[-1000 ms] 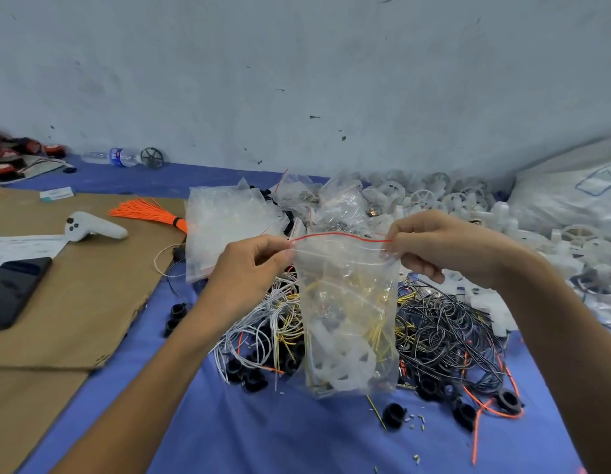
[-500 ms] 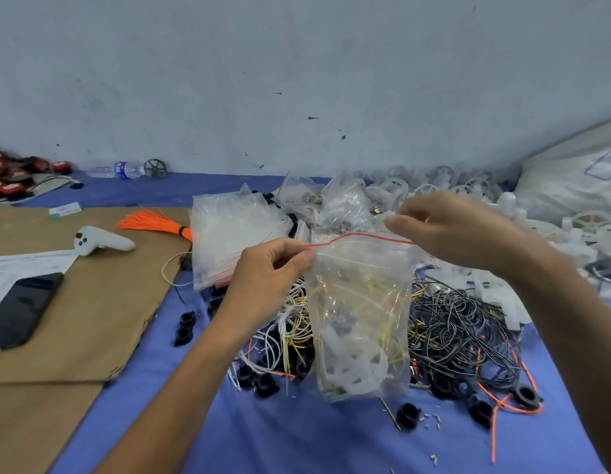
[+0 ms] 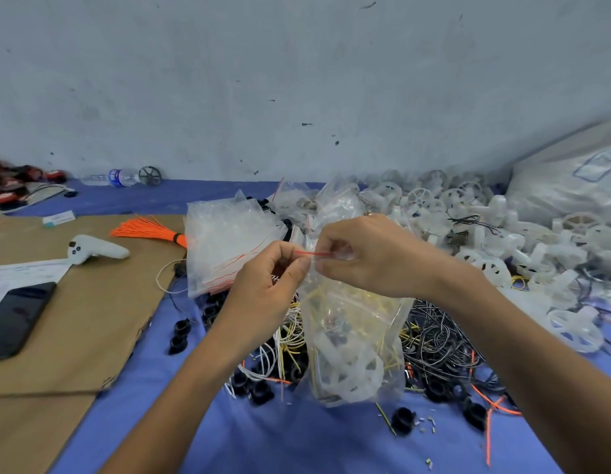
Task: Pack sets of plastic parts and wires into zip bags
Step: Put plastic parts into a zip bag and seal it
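A clear zip bag (image 3: 352, 340) with a red seal line hangs in front of me, holding white plastic parts and yellow wires. My left hand (image 3: 268, 285) pinches the bag's top edge at its left end. My right hand (image 3: 369, 256) pinches the same top edge just to the right, fingers close to the left hand's. Below and behind the bag lie tangled black, white and yellow wires (image 3: 437, 340) and small black plastic rings (image 3: 403, 420) on the blue cloth.
A stack of empty zip bags (image 3: 229, 241) lies behind my left hand. White plastic wheels (image 3: 495, 241) are heaped at the right, beside a big white sack (image 3: 571, 186). Cardboard (image 3: 81, 319) at the left carries a phone (image 3: 16, 319), a white controller (image 3: 95, 253) and orange wires (image 3: 146, 229).
My right hand has slid left along the bag's top edge until it is next to my left hand; the stretched red seal line is now mostly hidden between the fingers.
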Tool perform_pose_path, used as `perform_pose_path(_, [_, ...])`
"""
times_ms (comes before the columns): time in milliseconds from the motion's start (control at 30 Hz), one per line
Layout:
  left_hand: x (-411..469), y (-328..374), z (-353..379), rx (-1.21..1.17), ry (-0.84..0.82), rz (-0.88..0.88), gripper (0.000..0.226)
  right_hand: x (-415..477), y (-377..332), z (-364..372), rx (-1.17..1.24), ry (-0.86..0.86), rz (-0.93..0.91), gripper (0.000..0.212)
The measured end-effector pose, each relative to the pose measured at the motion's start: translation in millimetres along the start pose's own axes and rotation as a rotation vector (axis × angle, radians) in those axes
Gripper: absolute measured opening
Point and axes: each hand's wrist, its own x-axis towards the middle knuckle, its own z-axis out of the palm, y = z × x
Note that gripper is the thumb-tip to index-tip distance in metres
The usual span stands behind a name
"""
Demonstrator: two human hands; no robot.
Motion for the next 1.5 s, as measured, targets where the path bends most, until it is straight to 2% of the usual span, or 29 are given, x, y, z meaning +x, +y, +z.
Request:
perform_pose_path(567, [-4.5,10.1,-3.4,0.267,0.002,0.033,0.005,-5.8,4.3,0.1,-0.111,-0.041,0.046,0.014])
perform_pose_path(967, [-5.7,26.4,-2.7,0.519,-0.044,0.134,0.004,-14.6,3.4,3.3,-0.213,-0.012,0.007,0.015])
perform_pose_path(1100, [-4.8,29.2,-2.5,0.567,-0.012,0.142,0.004,-19.7,5.4,0.9,-0.253,0.001,0.017,0.013])
perform_pose_path(1500, [-2.2,36.8,-0.5,0.595,-0.078,0.197,0.009,-30.1,4.0,-2.3,-0.275,0.025,0.019,0.015])
